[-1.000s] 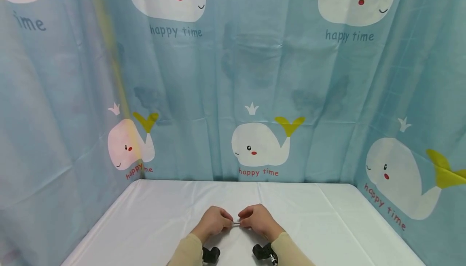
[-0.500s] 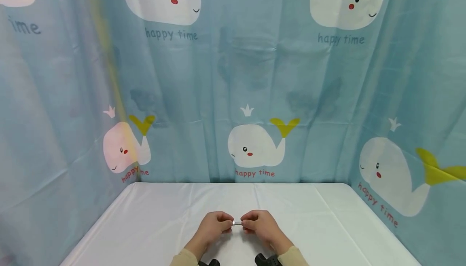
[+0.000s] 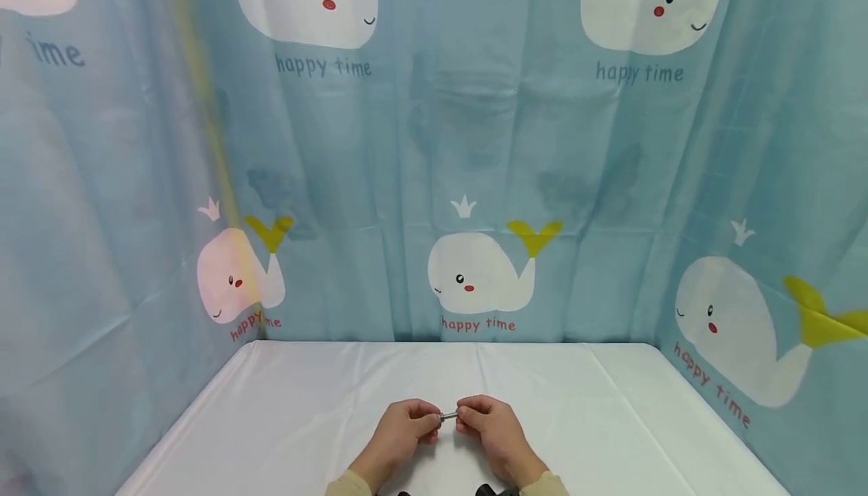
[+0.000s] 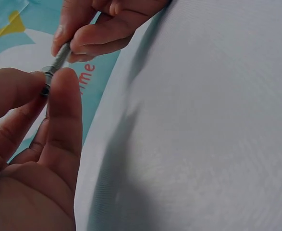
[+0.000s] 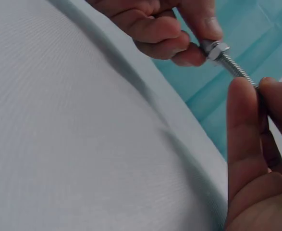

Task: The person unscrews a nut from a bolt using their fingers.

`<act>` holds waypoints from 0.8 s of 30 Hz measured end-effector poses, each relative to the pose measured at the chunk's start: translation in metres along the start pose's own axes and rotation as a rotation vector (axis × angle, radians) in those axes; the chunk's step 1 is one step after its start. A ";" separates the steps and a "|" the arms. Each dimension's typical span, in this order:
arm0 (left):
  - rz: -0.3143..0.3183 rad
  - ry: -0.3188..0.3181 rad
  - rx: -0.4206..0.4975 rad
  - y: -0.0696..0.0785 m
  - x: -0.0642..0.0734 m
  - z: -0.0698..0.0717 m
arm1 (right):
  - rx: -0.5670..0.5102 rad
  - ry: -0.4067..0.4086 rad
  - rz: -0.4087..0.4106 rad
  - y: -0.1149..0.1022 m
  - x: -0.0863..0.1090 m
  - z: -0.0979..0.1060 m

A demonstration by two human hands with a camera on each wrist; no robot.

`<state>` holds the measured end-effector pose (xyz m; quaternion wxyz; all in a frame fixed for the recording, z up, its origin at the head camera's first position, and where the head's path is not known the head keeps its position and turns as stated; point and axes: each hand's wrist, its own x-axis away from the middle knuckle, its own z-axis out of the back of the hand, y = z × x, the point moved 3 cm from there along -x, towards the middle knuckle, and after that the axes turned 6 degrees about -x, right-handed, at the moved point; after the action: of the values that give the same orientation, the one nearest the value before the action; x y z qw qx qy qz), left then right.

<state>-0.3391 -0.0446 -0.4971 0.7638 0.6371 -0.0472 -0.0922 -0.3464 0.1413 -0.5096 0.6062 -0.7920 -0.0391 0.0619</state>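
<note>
Head view: the bolt (image 3: 450,415) is now tilting right-end-up, versus near level half a second ago. Fingers are pinching it above the bench (image 3: 576,420), left hand (image 3: 401,430) near the nut (image 5: 218,51), right hand (image 3: 493,430) on the threads, so they're probably just adjusting alignment.

Head view, high, facing forward-down; wrist views, close, from opposite sides, sharing the bolt (image 5: 234,66)

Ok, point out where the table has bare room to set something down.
The white-covered table is bare from the left hand out to its left edge, from the right hand out to its right edge, and beyond both up to the blue curtain. It's crowded between the hands, which hold a bolt.
</note>
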 end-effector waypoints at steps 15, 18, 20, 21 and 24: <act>-0.047 -0.014 0.140 -0.005 -0.002 -0.003 | -0.010 -0.009 0.070 -0.004 0.003 -0.005; -0.056 0.006 0.107 0.000 0.001 -0.003 | -0.013 0.000 0.078 -0.006 0.006 -0.006; -0.064 0.024 0.093 0.005 0.004 -0.002 | -0.002 -0.002 0.091 -0.009 0.007 -0.008; -0.072 0.032 0.089 0.009 0.005 -0.002 | 0.003 -0.005 0.098 -0.012 0.007 -0.009; -0.102 0.055 0.096 0.019 0.007 0.000 | 0.041 -0.018 0.130 -0.023 0.010 -0.014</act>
<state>-0.3304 -0.0427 -0.4787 0.7277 0.6769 0.0019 -0.1109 -0.3344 0.1355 -0.4839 0.6166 -0.7797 0.0084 0.1091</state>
